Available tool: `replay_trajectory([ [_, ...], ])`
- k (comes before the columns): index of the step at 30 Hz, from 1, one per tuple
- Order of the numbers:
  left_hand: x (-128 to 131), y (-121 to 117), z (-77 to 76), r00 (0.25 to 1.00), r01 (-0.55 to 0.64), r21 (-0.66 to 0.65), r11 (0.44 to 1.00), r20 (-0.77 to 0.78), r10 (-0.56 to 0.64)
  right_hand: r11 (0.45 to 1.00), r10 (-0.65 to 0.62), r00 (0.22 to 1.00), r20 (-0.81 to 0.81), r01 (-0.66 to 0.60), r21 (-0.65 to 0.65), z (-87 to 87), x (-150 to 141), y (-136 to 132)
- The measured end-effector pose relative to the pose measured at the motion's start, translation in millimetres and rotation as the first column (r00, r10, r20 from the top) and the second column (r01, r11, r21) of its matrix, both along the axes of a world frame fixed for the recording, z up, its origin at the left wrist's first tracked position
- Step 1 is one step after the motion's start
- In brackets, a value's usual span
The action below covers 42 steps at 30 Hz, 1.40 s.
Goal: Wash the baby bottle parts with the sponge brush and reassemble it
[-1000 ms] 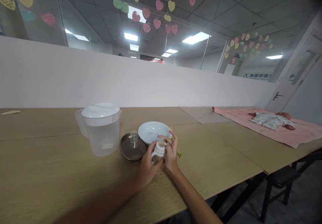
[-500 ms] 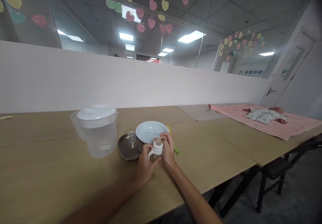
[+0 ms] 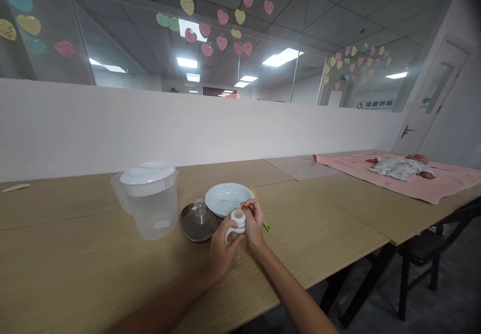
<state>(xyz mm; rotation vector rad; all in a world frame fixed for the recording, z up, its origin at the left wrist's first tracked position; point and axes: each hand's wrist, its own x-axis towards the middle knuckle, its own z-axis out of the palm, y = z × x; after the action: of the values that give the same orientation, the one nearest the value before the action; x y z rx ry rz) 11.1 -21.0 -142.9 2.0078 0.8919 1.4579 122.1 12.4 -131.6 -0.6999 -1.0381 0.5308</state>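
A small baby bottle [image 3: 236,222] with a white collar and side handles stands on the wooden table [image 3: 93,269]. My left hand [image 3: 221,251] is wrapped round its lower body from the left. My right hand [image 3: 254,221] is closed on the collar and teat at the top. Just behind the bottle sits a white bowl [image 3: 229,198] with a thin utensil lying in it. A dark metal dish [image 3: 197,222] to the left carries a clear dome cap [image 3: 200,209].
A clear lidded pitcher [image 3: 149,199] of water stands at the left. A green-handled utensil [image 3: 265,223] pokes out beside my right hand. A baby doll [image 3: 400,166] lies on a pink towel [image 3: 428,186] at the far right. A dark chair [image 3: 428,254] stands beyond the table's right edge.
Both hands stay on the bottle, the right fingers shifting on the collar. The camera has tilted slightly, so everything sits a little lower and further right.
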Motion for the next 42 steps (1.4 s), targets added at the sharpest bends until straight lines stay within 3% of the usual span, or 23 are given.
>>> replay_trajectory([
  [7, -1, 0, -0.9, 0.997, 0.069, 0.089, 0.994, -0.034, -0.067, 1.000, -0.007, 0.997, 0.073, 0.009, -0.030, 0.1, 3, -1],
  [11, -1, -1, -1.5, 0.996, 0.077, 0.076, 0.994, -0.045, -0.074, 0.999, -0.038, 0.996, 0.086, 0.039, -0.010, -2.6, 1, -7],
  [18, -1, 0, -5.5, 0.996, 0.091, 0.025, 0.996, 0.019, -0.092, 0.979, -0.200, 0.908, 0.367, 0.173, 0.106, -7.2, 5, -14],
  [24, 2, 1, -10.6, 0.983, 0.112, -0.086, 0.990, 0.157, -0.098, 0.983, -0.175, 0.894, 0.412, 0.139, 0.117, -7.6, 10, -15],
  [32, 4, 4, -13.0, 0.979, 0.138, -0.061, 0.989, 0.159, -0.127, 0.933, -0.359, 0.812, 0.460, 0.303, 0.194, -0.7, 10, -17],
  [42, 3, 5, -13.8, 0.982, 0.133, -0.002, 0.991, 0.133, -0.131, 0.903, -0.425, 0.743, 0.518, 0.305, 0.303, 4.3, 16, -22],
])
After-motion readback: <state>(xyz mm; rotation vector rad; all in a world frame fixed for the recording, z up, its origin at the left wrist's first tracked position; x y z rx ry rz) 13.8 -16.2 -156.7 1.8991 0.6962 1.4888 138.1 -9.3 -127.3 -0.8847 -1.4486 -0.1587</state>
